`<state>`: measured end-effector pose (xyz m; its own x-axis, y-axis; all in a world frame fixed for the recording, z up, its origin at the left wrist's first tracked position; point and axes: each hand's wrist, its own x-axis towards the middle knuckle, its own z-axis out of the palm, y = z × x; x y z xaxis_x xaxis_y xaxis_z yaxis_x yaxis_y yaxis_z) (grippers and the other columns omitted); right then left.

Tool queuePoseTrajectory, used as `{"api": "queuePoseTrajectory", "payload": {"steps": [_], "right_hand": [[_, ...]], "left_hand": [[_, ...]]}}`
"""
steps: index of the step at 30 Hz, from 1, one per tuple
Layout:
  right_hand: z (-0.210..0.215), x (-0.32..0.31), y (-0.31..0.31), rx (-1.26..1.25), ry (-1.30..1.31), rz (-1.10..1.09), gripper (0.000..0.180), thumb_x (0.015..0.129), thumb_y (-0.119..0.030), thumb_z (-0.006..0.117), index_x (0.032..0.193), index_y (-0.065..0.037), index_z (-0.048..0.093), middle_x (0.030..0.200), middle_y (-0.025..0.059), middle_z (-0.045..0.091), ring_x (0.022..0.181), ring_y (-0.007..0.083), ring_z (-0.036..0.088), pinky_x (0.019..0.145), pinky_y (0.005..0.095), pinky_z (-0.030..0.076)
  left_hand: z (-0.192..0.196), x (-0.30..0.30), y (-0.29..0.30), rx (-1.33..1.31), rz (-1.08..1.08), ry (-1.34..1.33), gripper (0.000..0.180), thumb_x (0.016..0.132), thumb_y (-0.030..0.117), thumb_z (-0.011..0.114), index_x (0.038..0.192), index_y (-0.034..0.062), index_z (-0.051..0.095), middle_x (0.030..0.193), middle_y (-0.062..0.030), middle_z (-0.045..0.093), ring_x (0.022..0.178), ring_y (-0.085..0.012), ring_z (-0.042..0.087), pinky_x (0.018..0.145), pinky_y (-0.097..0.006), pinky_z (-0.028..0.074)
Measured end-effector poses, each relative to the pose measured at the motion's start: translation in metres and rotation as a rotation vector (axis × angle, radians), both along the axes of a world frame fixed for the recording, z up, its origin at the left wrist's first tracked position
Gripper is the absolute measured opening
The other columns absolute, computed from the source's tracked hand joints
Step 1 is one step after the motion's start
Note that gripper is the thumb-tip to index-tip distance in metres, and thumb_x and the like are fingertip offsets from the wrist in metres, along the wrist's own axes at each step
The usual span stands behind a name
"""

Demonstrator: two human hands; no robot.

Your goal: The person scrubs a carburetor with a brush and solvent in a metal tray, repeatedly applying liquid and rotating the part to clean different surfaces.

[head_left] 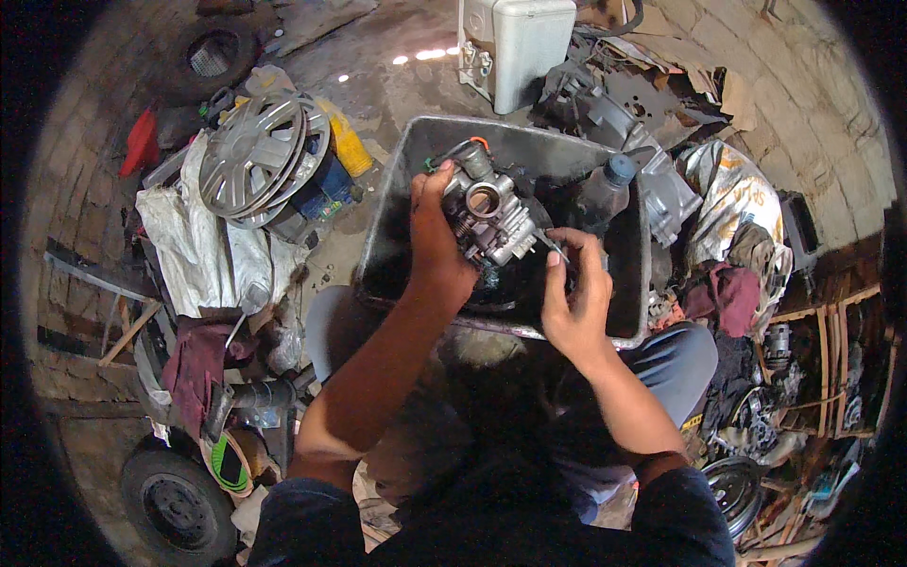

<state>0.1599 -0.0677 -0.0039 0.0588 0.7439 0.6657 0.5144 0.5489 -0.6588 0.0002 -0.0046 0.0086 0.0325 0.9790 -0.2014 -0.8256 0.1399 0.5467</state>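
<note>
My left hand is wrapped round a metal carburetor, holding it tilted above a black plastic tub. The carburetor's round bore faces up, and an orange-ended piece sticks up at its far side. At the carburetor's right side my right hand is closed, thumb and forefinger pinching a small thin piece too small to name. That piece lies close to the carburetor body; whether it is joined to it I cannot tell. A clear bottle with a blue cap stands inside the tub, on the right.
Silver wheel covers and a yellow container lie at the left. Beyond the tub stands a whitish metal box. Grey metal castings and a printed white sack sit to the right. A tyre rests at lower left.
</note>
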Motion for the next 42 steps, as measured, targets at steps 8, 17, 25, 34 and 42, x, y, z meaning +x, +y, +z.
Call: {"api": "queuePoseTrajectory", "payload": {"steps": [8,17,25,34,42], "right_hand": [[0.004,0.003,-0.01,-0.249,-0.031,-0.015,0.01,0.097,0.001,0.058,0.108,0.003,0.058,0.082,0.0223,0.067,0.073,0.0379,0.07,0.067,0.0425,0.053],[-0.008,0.004,-0.008,-0.025,-0.154,0.136,0.009,0.092,0.004,0.062,0.1,0.004,0.058,0.078,0.0224,0.065,0.068,0.039,0.069,0.06,0.0421,0.052],[-0.011,0.004,-0.009,-0.028,-0.12,0.143,0.009,0.093,0.003,0.061,0.1,0.004,0.056,0.075,0.0218,0.064,0.066,0.0415,0.068,0.059,0.0438,0.05],[-0.007,0.003,-0.009,-0.081,-0.095,0.138,0.009,0.092,0.004,0.061,0.101,0.004,0.058,0.074,0.0219,0.063,0.067,0.0413,0.068,0.059,0.0442,0.051],[-0.006,0.004,-0.006,-0.091,-0.068,0.11,0.006,0.093,0.003,0.061,0.098,0.003,0.058,0.07,0.0198,0.061,0.059,0.039,0.064,0.057,0.0432,0.049]], "left_hand": [[-0.01,0.004,0.003,0.003,0.022,-0.005,0.016,0.096,0.024,0.06,0.108,0.0153,0.053,0.101,-0.0077,0.065,0.09,-0.0232,0.072,0.08,-0.042,0.062],[-0.008,0.003,0.006,-0.013,0.076,0.05,0.014,0.096,0.024,0.058,0.106,0.0143,0.055,0.098,-0.0066,0.063,0.087,-0.0234,0.071,0.077,-0.04,0.061],[-0.001,-0.002,0.004,-0.067,0.047,0.077,0.017,0.095,0.025,0.057,0.107,0.014,0.056,0.1,-0.0078,0.063,0.089,-0.024,0.071,0.078,-0.041,0.061],[-0.008,-0.005,0.006,-0.001,0.035,0.094,0.024,0.095,0.031,0.057,0.112,0.0135,0.058,0.101,-0.0082,0.067,0.089,-0.025,0.073,0.08,-0.042,0.061],[-0.003,-0.003,0.005,-0.031,0.014,0.085,0.015,0.096,0.024,0.056,0.108,0.0148,0.055,0.098,-0.0075,0.065,0.086,-0.0241,0.073,0.074,-0.042,0.063]]}}
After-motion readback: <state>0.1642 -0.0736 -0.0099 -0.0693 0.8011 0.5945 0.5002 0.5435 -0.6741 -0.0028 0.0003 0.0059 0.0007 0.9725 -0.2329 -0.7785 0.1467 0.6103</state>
